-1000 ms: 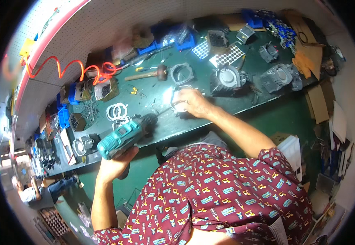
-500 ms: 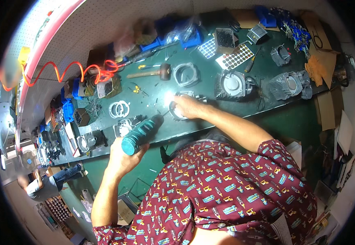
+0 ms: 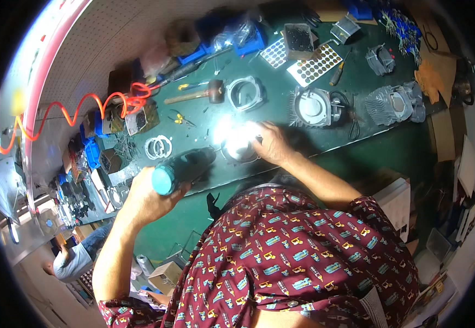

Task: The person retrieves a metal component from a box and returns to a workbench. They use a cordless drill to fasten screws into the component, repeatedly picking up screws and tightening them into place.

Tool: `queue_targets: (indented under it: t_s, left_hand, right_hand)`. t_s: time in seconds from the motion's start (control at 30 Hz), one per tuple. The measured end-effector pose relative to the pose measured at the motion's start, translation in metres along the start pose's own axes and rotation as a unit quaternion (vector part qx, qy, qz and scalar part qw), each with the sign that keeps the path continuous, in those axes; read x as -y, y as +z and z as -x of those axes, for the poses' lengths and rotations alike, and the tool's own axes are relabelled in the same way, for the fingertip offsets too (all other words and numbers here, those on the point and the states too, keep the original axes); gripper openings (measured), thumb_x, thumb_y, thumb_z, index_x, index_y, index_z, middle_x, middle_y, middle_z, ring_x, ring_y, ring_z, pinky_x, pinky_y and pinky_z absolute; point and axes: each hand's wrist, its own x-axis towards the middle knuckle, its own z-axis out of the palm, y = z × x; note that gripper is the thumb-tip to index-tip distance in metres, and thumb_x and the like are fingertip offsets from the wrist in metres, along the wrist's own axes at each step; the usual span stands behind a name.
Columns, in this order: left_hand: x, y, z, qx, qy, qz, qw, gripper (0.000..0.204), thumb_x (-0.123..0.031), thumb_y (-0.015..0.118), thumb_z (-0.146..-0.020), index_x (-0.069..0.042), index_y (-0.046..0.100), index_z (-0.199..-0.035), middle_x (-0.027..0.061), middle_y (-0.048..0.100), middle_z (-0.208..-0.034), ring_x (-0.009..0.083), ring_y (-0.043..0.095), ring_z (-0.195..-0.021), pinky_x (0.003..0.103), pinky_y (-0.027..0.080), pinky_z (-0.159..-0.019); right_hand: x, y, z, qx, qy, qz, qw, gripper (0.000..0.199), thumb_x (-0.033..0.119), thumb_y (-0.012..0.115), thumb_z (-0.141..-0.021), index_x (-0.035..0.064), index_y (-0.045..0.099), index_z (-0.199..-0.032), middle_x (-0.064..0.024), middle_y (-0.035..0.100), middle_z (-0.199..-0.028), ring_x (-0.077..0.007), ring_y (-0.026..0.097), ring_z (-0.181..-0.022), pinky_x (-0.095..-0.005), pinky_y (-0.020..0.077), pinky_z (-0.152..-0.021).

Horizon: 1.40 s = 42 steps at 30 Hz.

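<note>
My left hand (image 3: 147, 195) is wrapped round a teal power drill (image 3: 167, 176), whose dark front end points right, to a round metal housing (image 3: 239, 150). Strong glare from a lamp washes out much of that housing, so where the drill's tip meets it cannot be made out. My right hand (image 3: 274, 144) grips the housing at its right side, fingers curled over the rim. Beyond it lies a ring-shaped metal casting (image 3: 245, 94). Thin pale rings (image 3: 158, 147) rest to the left of the drill.
On the green bench are a mallet (image 3: 196, 94), yellow-handled pliers (image 3: 181, 118), a screwdriver (image 3: 338, 74) and sticker sheets (image 3: 315, 64). Finned engine castings (image 3: 315, 107) stand at the right. A coiled orange hose (image 3: 81, 109) hangs at the left. Another person (image 3: 73, 259) is at the far lower left.
My right hand has shifted from the housing's top to its right side. My left hand has moved a little left with the drill. The glare over the housing has grown.
</note>
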Motion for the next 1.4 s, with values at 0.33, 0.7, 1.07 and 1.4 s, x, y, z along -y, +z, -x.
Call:
queue_targets:
  t_s: [0.33, 0.7, 1.07, 1.4]
  left_hand:
    - [0.008, -0.010, 0.005, 0.015, -0.062, 0.040, 0.997, 0.025, -0.016, 0.075, -0.081, -0.005, 0.070, -0.102, 0.0172, 0.071, -0.084, 0.0316, 0.070, -0.075, 0.040, 0.055, -0.071]
    - [0.009, -0.009, 0.005, 0.011, -0.064, 0.049, 0.997, 0.024, -0.012, 0.073, -0.081, -0.004, 0.069, -0.103, 0.0163, 0.071, -0.084, 0.0286, 0.069, -0.075, 0.038, 0.055, -0.072]
    - [0.027, 0.000, 0.012, -0.019, -0.044, 0.107, 0.993, 0.036, -0.008, 0.067, -0.085, -0.005, 0.067, -0.120, 0.0173, 0.072, -0.104, 0.0250, 0.069, -0.091, 0.036, 0.054, -0.083]
    - [0.026, 0.004, 0.015, -0.002, -0.053, 0.153, 0.987, 0.047, -0.002, 0.065, -0.085, -0.002, 0.061, -0.131, 0.0149, 0.069, -0.122, 0.0189, 0.065, -0.104, 0.032, 0.050, -0.094]
  right_hand:
    - [0.025, 0.005, -0.010, 0.033, 0.051, 0.012, 0.998, 0.040, 0.012, 0.063, -0.084, 0.0054, 0.064, -0.123, -0.0179, 0.068, -0.111, -0.0369, 0.064, -0.103, -0.0443, 0.0537, -0.088]
    - [0.021, 0.020, -0.013, 0.044, 0.030, 0.049, 0.997, 0.045, 0.008, 0.062, -0.081, 0.0023, 0.062, -0.125, -0.0177, 0.067, -0.110, -0.0347, 0.064, -0.103, -0.0445, 0.0547, -0.087]
    - [0.029, 0.033, -0.017, 0.047, 0.053, 0.030, 0.997, 0.044, 0.010, 0.063, -0.081, 0.0022, 0.062, -0.124, -0.0197, 0.067, -0.113, -0.0358, 0.064, -0.105, -0.0452, 0.0548, -0.087]
    - [0.030, 0.039, -0.014, 0.030, 0.017, 0.037, 0.999, 0.044, 0.009, 0.063, -0.081, 0.0020, 0.062, -0.124, -0.0202, 0.066, -0.113, -0.0367, 0.063, -0.105, -0.0453, 0.0542, -0.087]
